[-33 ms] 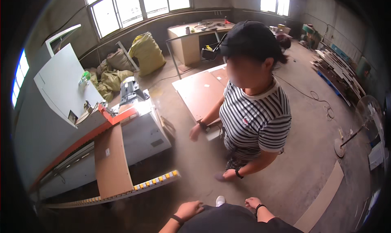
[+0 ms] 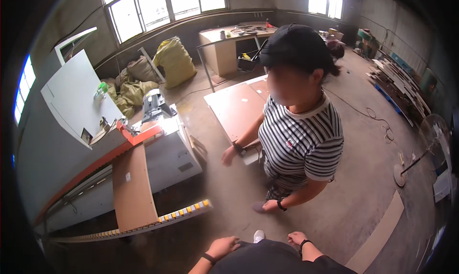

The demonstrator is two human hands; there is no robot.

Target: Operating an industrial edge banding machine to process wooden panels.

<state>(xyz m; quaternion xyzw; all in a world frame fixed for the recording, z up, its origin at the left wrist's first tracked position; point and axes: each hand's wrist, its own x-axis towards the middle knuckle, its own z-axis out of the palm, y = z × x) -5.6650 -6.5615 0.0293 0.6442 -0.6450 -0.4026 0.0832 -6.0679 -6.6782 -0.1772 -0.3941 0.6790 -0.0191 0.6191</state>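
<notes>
My left hand [image 2: 223,247] rests low against the front of my dark shirt [image 2: 265,258], its fingers loosely extended and holding nothing I can see. On the other side of the shirt, my right hand [image 2: 297,238] is curled closed with nothing visible in it. Both wrists carry dark bands. Left of my hands, a brown panel [image 2: 135,192] lies across a long machine [image 2: 169,156], its near end on a rail with yellow and white blocks [image 2: 185,212]. Neither hand touches it. Facing me stands a person in a striped shirt [image 2: 299,135], arms lowered and bent.
Behind the person are a low stack of panels [image 2: 234,106] and a workbench [image 2: 217,49]. Yellow sacks [image 2: 174,63] lean by the windows. A standing fan [image 2: 425,145], a floor cable [image 2: 373,115] and a long board strip [image 2: 380,233] are on the right.
</notes>
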